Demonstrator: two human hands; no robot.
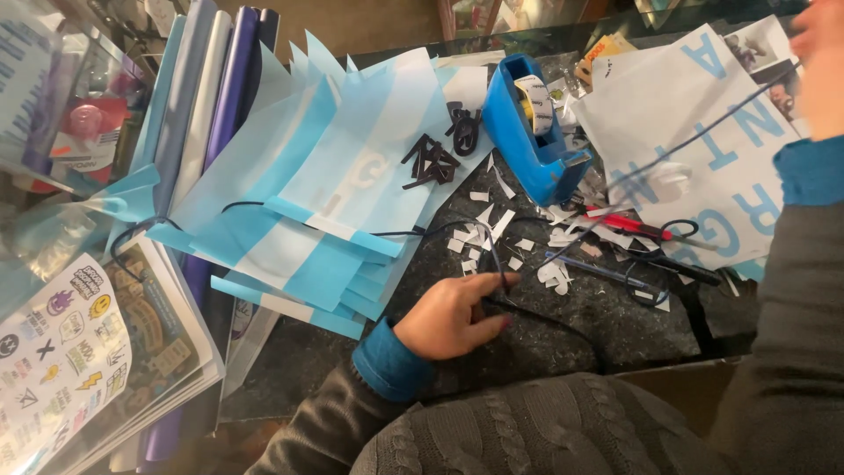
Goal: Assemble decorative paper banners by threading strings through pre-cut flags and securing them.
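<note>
Meanwhile, the left hand (457,312) pinched a limp, light black cord (536,317) on the bench (615,325); the right hand's (822,62) grip stayed unclear.

The table (580,325) is dark speckled stone with a dull polish, strewn with small matt white paper scraps (479,233). A thin black cord (545,318), smooth and slightly shiny, lies under the fingertips of the left hand (457,312). The stacked flags (325,185) look like thin paper in pale blue and white, flat and matt, with black cut-out letters (435,154) of matt paper on top. The tape dispenser (527,132) is glossy blue plastic. The big white sheet (694,132) is smooth paper. The sticker sheet (61,343) has a glossy film. Both sleeves (545,431) are grey cable-knit cloth with blue cuffs.
</note>
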